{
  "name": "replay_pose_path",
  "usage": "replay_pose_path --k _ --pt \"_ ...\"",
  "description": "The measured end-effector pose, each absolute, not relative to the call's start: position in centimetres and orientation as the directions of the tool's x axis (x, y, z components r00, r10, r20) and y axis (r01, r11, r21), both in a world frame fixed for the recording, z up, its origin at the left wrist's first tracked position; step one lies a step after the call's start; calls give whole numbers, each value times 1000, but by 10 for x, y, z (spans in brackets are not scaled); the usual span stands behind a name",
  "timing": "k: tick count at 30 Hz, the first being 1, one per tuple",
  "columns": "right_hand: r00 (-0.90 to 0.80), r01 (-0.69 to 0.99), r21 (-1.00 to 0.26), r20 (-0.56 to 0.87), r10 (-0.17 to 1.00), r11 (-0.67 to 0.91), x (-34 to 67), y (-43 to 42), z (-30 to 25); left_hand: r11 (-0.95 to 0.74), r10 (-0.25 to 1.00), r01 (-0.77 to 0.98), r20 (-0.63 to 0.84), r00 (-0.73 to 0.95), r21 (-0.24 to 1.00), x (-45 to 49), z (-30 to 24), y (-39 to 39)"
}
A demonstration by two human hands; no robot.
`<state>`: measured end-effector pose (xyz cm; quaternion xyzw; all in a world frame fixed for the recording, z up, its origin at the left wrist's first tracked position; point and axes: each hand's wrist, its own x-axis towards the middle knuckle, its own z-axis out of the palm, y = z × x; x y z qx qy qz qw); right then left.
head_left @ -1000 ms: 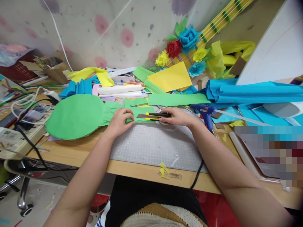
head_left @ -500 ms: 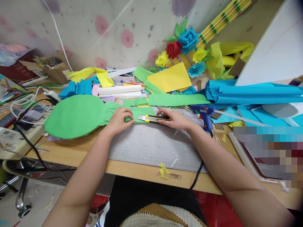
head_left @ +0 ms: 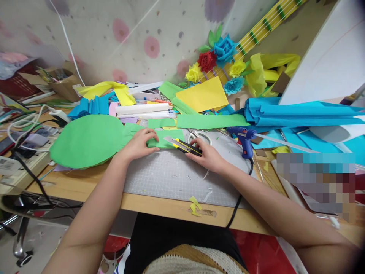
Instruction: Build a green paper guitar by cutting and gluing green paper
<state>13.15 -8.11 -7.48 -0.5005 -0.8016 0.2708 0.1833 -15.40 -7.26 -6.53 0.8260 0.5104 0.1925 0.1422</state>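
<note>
My left hand (head_left: 139, 144) presses down on a folded strip of green crepe paper (head_left: 167, 139) at the far edge of the grey cutting mat (head_left: 182, 177). The fingers curl over the strip's left end. My right hand (head_left: 207, 154) grips a yellow and black utility knife (head_left: 184, 146), whose blade tip rests on the green strip. The strip joins a large round green paper shape (head_left: 88, 140) lying to the left.
A blue glue gun (head_left: 243, 137) stands right of the mat, its black cord running off the table's front edge. Scissors (head_left: 199, 136) lie behind my right hand. Blue, yellow and green paper sheets, paper flowers (head_left: 219, 57) and cables crowd the back and left.
My right hand has drawn the knife toward me and turned it, so the blade now angles across the green strip. The left hand has stayed on the paper.
</note>
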Motion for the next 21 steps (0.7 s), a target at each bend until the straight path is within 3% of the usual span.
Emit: replay_pose_path --k 9,21 --pt "-239 651 -690 209 948 316 139 -50 -88 -457 888 791 161 430 407 -156 -65 -64" --pt "-51 587 -762 301 952 272 135 10 -83 -325 943 875 198 269 360 -104 -66 -41"
